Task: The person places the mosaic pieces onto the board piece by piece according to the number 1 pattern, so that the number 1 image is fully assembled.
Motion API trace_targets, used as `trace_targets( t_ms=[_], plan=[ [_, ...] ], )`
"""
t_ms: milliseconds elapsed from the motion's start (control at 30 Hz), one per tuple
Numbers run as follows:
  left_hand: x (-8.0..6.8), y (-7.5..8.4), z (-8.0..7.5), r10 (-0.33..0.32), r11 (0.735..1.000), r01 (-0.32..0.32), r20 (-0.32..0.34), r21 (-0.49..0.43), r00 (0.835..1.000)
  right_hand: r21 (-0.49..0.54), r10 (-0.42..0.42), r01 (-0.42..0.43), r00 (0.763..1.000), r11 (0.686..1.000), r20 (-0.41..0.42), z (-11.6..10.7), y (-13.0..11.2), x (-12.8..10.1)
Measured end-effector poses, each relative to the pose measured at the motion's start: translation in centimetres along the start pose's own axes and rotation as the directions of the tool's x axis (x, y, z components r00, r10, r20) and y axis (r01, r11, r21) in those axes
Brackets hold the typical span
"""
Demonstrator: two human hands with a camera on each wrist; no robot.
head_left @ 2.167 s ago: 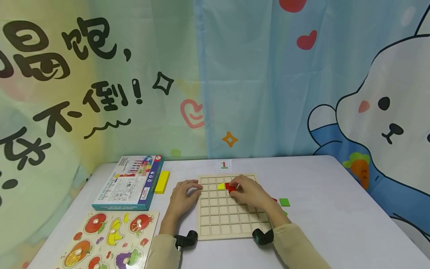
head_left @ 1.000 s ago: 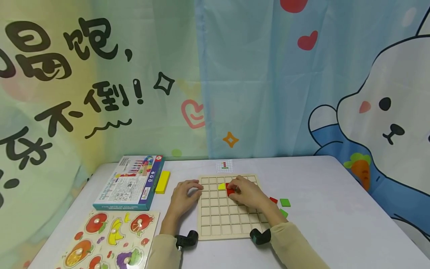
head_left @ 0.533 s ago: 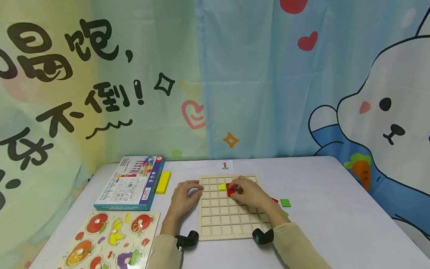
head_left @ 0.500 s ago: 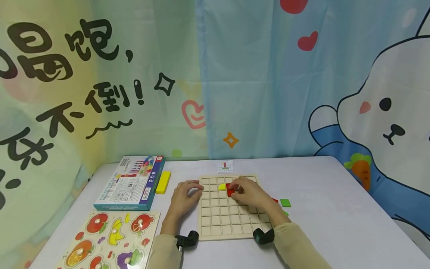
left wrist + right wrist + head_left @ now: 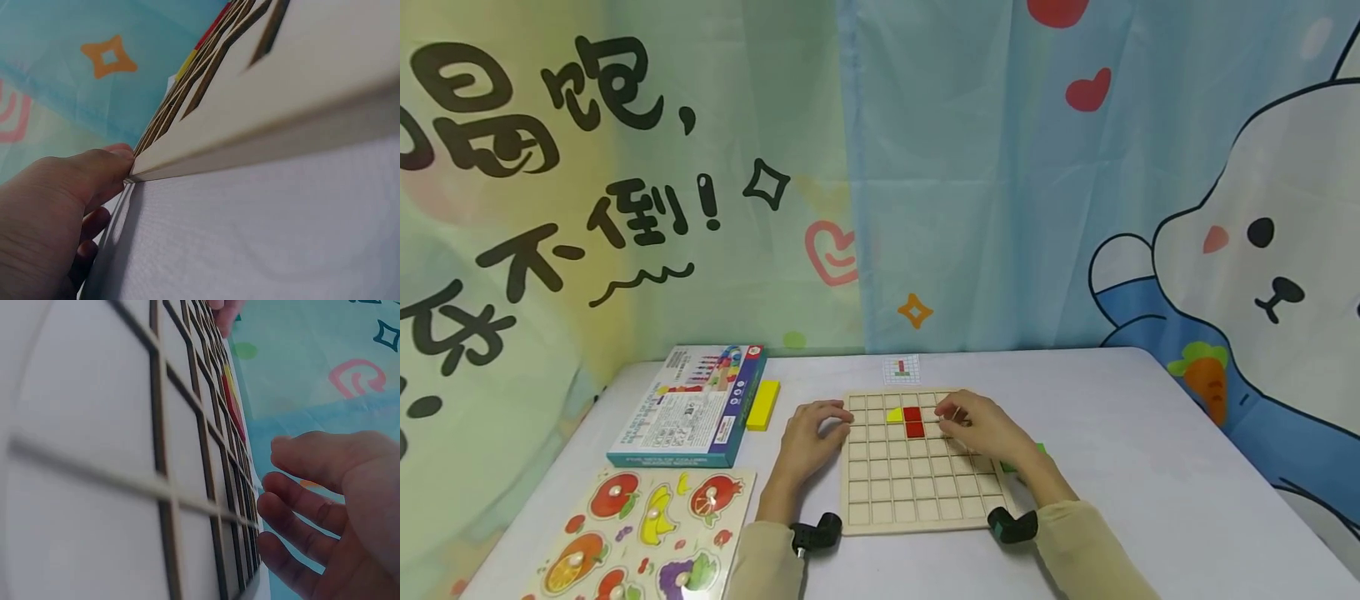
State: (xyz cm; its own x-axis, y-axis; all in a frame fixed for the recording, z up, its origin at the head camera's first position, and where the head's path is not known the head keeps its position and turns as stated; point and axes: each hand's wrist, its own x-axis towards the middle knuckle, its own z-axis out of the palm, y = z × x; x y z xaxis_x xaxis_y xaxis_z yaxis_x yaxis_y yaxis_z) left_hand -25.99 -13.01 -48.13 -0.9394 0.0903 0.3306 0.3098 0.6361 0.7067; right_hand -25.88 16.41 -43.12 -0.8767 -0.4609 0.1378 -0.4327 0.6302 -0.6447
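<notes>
A wooden grid board (image 5: 868,492) lies on the table in the head view. Two red square tiles (image 5: 914,429) sit in neighbouring cells, one nearer than the other, with a yellow tile (image 5: 894,415) of slanted outline left of the farther one. My left hand (image 5: 808,442) rests its fingertips at the board's left edge; the left wrist view shows its thumb against that edge (image 5: 187,164). Over the right part of the grid is my right hand (image 5: 985,429), fingers bent loosely and holding nothing. In the right wrist view its fingertips (image 5: 273,481) are spread apart beside the board.
Green tiles (image 5: 1008,467) lie right of the board, partly hidden by the right forearm. A small pattern card (image 5: 901,368) stands behind the board. To the left are a boxed set (image 5: 685,408), a yellow block (image 5: 763,405) and a fruit puzzle board (image 5: 643,533).
My right hand has let go of the nearer red tile and moved right, uncovering both red tiles. The right forearm now covers the loose red tile. The left hand stays at the board's edge.
</notes>
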Motion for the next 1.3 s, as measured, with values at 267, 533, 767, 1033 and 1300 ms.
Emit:
trace_targets(
  t_ms=[267, 533, 767, 1033, 1300],
  plan=[
    [0.1, 0.1, -0.1, 0.003, 1.0, -0.003, 0.0, 0.003, 1.0, -0.023, 0.045, -0.046, 0.998, 0.999, -0.033, -1.2, 0.9, -1.0],
    [0.0, 0.1, -0.2, 0.006, 1.0, -0.006, 0.001, 0.001, 1.0, -0.019, 0.09, -0.091, 0.995, 0.996, -0.045, -2.1, 1.6, -2.1],
    [0.0, 0.1, -0.3, 0.008, 1.0, -0.009, 0.01, 0.011, 1.0, -0.068, 0.102, -0.106, 0.993, 0.992, -0.055, -2.9, 2.5, -3.3],
    [0.2, 0.1, -0.3, 0.016, 1.0, -0.016, -0.002, 0.012, 1.0, -0.103, 0.123, -0.125, 0.992, 0.987, -0.032, -4.1, 2.9, -4.5],
    [0.1, 0.0, -0.3, 0.024, 1.0, -0.024, -0.004, 0.011, 1.0, -0.109, 0.151, -0.149, 0.988, 0.983, 0.008, -4.6, 3.5, -5.4]
  ],
)
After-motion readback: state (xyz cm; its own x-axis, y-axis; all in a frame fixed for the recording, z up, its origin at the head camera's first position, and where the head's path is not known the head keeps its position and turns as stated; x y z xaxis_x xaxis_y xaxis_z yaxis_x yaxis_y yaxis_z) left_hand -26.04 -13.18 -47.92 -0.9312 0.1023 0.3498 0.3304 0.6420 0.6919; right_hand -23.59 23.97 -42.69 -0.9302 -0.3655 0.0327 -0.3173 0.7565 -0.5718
